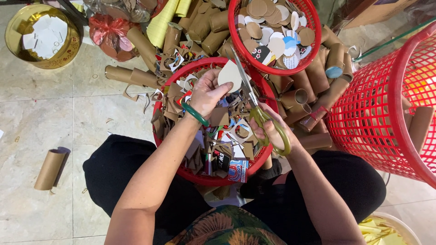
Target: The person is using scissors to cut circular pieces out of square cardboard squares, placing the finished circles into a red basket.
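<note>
Cardboard cut-out (229, 75), rounded and pale, pinched in my left hand (206, 93) above the red scrap basket (181, 170), so trimmings drop among the offcuts. Scissors (259, 106), green-handled: my right hand (272, 131) is closed through the loops, blades meeting at the piece's edge. Second red basket (313, 18) just beyond holds finished rounds. Cardboard tubes (318, 77) are heaped between the baskets. Gold tin (11, 31) sits far left; one stray tube (49, 169) lies on the tiles.
</note>
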